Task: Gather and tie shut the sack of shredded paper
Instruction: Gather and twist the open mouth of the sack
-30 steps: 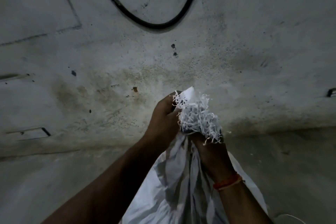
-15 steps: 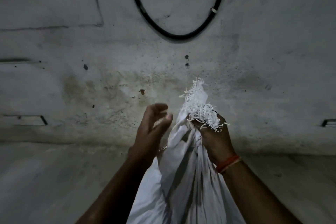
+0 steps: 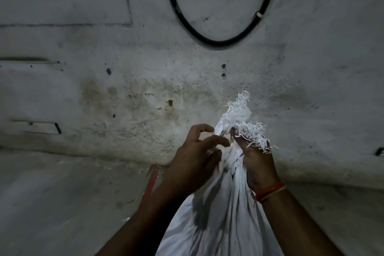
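Note:
The white sack (image 3: pixel 220 214) hangs from the lower middle of the head view, its mouth gathered into a narrow neck. White shreds (image 3: pixel 241 110) stick out above the neck, and some drape over my right hand. My right hand (image 3: pixel 257 164), with an orange thread band at its wrist, grips the neck from the right. My left hand (image 3: pixel 195 158) is at the neck's left side. Its thumb and index finger reach toward the bunched top, and its lower fingers curl into the cloth. The sack's contents are hidden.
A stained grey wall (image 3: pixel 124 89) stands close ahead, with a black cable loop (image 3: pixel 216 43) hanging on it. The grey floor (image 3: pixel 62 193) meets the wall just behind the sack. A red strip (image 3: pixel 151 181) lies on the floor behind my left forearm.
My left hand let go of the sack's top, drew off to the left, and has now come back to the neck. My right hand kept its grip throughout.

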`<state>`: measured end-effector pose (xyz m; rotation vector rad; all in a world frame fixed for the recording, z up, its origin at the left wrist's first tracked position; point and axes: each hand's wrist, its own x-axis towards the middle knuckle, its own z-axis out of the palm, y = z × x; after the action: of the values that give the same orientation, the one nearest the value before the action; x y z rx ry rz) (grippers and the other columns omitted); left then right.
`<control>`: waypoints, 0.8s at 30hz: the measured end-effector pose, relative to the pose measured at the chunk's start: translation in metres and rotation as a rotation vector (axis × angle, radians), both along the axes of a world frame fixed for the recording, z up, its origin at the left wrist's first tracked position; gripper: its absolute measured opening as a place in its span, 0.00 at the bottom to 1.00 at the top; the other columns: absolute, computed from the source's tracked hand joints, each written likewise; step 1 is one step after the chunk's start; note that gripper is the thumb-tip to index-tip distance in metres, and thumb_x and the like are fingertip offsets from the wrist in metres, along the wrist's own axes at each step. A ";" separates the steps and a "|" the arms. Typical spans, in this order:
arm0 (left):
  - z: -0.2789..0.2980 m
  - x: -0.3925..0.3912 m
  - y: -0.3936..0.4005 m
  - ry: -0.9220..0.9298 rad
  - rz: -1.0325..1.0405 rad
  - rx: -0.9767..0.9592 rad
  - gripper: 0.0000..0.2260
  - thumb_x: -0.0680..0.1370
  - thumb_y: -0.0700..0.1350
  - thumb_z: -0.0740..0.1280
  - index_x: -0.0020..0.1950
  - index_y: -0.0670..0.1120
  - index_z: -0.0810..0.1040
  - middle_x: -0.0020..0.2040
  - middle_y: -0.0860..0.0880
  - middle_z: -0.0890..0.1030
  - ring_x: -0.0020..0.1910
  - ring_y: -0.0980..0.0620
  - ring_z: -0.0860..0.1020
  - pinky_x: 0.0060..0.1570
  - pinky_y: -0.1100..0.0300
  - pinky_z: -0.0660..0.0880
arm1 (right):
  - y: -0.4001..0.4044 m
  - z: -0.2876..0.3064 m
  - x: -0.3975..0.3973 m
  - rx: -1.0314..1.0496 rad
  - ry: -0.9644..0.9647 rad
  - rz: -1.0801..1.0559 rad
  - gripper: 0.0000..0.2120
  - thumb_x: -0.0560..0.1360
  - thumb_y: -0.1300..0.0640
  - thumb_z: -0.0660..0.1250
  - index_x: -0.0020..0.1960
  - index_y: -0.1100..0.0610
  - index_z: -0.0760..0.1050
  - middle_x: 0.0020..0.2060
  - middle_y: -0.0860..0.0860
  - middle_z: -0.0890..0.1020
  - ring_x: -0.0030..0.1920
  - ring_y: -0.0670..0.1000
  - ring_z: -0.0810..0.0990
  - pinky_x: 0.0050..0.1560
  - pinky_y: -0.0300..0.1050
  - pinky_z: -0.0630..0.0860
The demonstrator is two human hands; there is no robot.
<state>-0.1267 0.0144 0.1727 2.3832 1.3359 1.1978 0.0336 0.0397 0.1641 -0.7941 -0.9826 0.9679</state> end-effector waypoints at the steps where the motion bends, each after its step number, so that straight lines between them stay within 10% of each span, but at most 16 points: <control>1: -0.001 0.001 0.005 0.029 0.019 -0.039 0.14 0.78 0.47 0.70 0.62 0.59 0.78 0.66 0.55 0.70 0.54 0.57 0.80 0.54 0.60 0.78 | -0.001 0.000 0.000 -0.053 0.060 0.055 0.15 0.68 0.52 0.77 0.52 0.57 0.83 0.45 0.47 0.88 0.46 0.44 0.86 0.48 0.39 0.82; 4: -0.001 0.007 0.016 0.010 0.058 -0.123 0.27 0.73 0.58 0.75 0.70 0.57 0.74 0.68 0.54 0.74 0.64 0.56 0.74 0.63 0.59 0.73 | -0.004 0.000 0.006 -0.260 0.243 0.172 0.13 0.74 0.49 0.72 0.48 0.59 0.85 0.36 0.55 0.87 0.30 0.51 0.85 0.27 0.39 0.80; 7: -0.003 0.009 0.031 0.097 0.139 -0.224 0.35 0.71 0.60 0.76 0.76 0.55 0.69 0.65 0.48 0.77 0.63 0.51 0.74 0.54 0.65 0.65 | -0.005 -0.003 0.013 -0.297 0.268 0.206 0.22 0.73 0.46 0.72 0.58 0.61 0.82 0.54 0.64 0.84 0.53 0.65 0.84 0.53 0.61 0.81; 12: -0.011 0.001 0.049 0.132 0.197 0.022 0.10 0.74 0.53 0.72 0.53 0.52 0.84 0.51 0.49 0.79 0.51 0.50 0.78 0.47 0.64 0.69 | -0.009 0.002 0.025 -0.267 0.250 0.214 0.23 0.76 0.44 0.68 0.60 0.61 0.81 0.54 0.62 0.85 0.51 0.58 0.86 0.56 0.54 0.80; 19: 0.041 0.007 0.045 -0.850 -0.129 -0.368 0.05 0.83 0.45 0.63 0.56 0.50 0.77 0.51 0.47 0.84 0.48 0.49 0.83 0.44 0.52 0.80 | -0.010 0.033 0.030 -0.079 0.237 0.017 0.11 0.78 0.53 0.67 0.56 0.56 0.82 0.48 0.48 0.88 0.50 0.46 0.86 0.50 0.41 0.82; 24: 0.047 0.041 0.028 -1.101 -0.305 -0.620 0.15 0.82 0.47 0.64 0.68 0.47 0.70 0.56 0.45 0.84 0.51 0.51 0.85 0.50 0.54 0.83 | -0.004 0.039 0.007 0.073 -0.009 -0.134 0.11 0.75 0.64 0.69 0.53 0.51 0.81 0.47 0.39 0.87 0.54 0.38 0.83 0.58 0.33 0.76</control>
<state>-0.0857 0.0426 0.2196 1.0975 0.7425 1.3723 0.0402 0.0356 0.2033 -0.7933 -0.9550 0.8094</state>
